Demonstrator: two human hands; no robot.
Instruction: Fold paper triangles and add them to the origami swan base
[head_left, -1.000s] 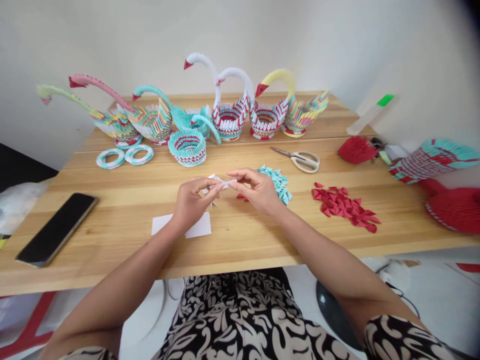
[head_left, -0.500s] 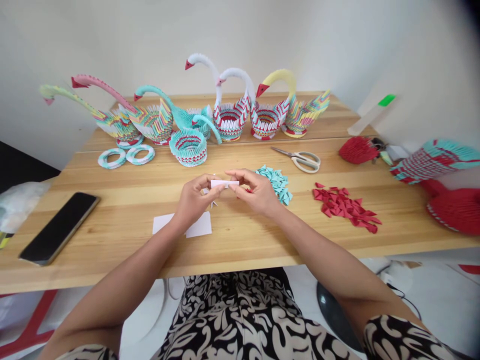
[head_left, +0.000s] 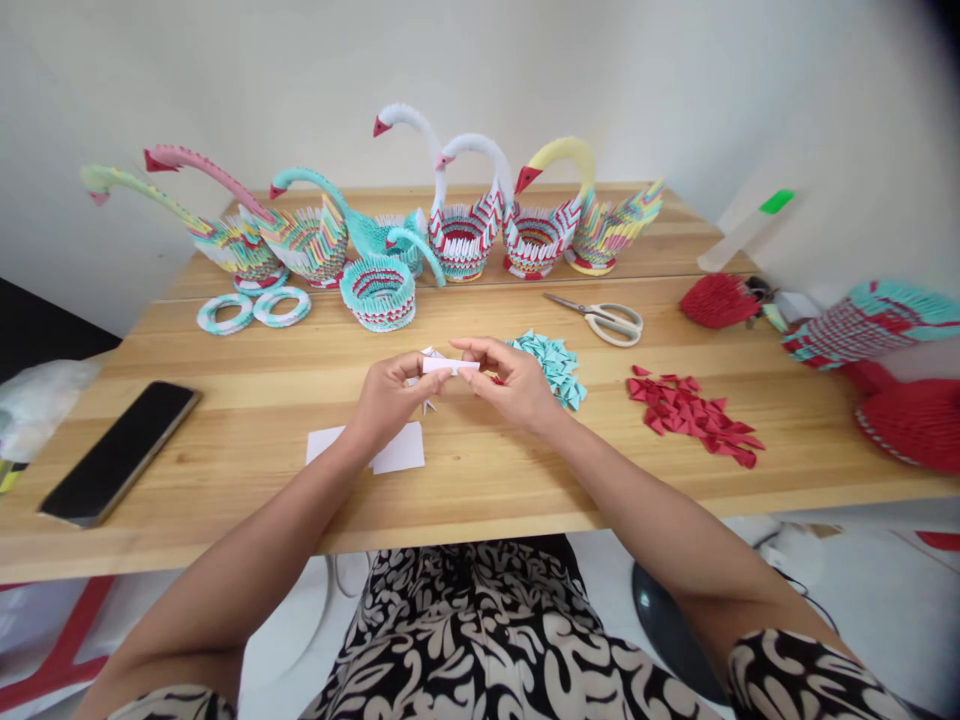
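1. Your left hand [head_left: 394, 390] has its fingers clamped on the left end of a white strip [head_left: 450, 367], thumb on the near side and fingertips behind.
2. Your right hand [head_left: 517, 385] pinches the strip's right end the same way, its index finger raised a little above the paper.
3. The strip is held up over the middle of the counter [head_left: 510, 500], lying level between your two thumbs; its fold is too small to read.
4. Just below it, partly hidden by your left hand, you have some pointed white bits [head_left: 429, 406].
5. White sheets [head_left: 400, 450] lie flat by your left wrist, with your forearm crossing over them.
6. Beside your right hand, on its far side, is a heap of teal pieces [head_left: 555, 370]; a heap of red pieces [head_left: 694, 415] lies farther right.
7. Beyond the heaps, your scissors [head_left: 615, 325] rest with the blades pointing left and away from you.
8. At your far left a phone [head_left: 120, 455] lies dark side up, near a plastic bag [head_left: 37, 410].
9. Toward the back you have two rings [head_left: 204, 318] touching or nearly so, then a teal bowl [head_left: 377, 312].
10. Behind these stands a row of paper swans [head_left: 463, 235], their necks white, yellow, teal, pink and pale green.
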